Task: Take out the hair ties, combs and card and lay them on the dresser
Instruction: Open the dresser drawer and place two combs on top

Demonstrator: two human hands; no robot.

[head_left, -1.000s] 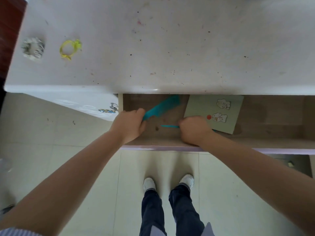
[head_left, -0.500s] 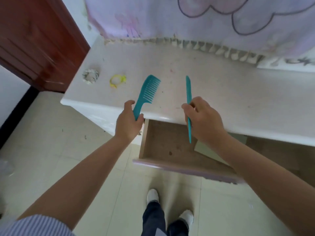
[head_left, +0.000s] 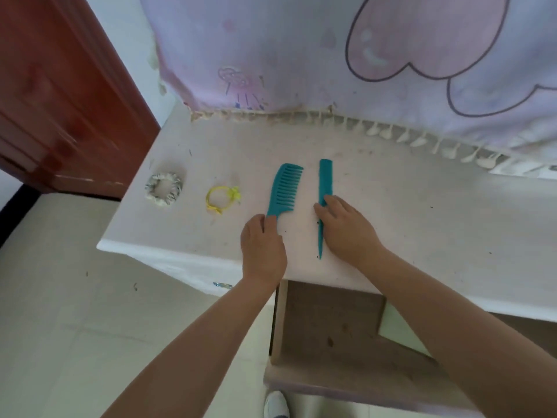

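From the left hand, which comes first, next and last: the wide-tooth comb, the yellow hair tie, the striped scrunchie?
1. Wide-tooth comb: touching the left hand, on the dresser.
2. Yellow hair tie: left of the comb.
3. Striped scrunchie: farthest left, near the edge.

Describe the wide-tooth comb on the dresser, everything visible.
The wide-tooth comb is teal, apparently plastic, with thick, widely spaced teeth pointing right and a handle toward the person. It lies flat on the white dresser top, roughly parallel to the narrow tail comb on its right, with the yellow hair tie on its left. The left hand covers its handle end; whether it grips is unclear.
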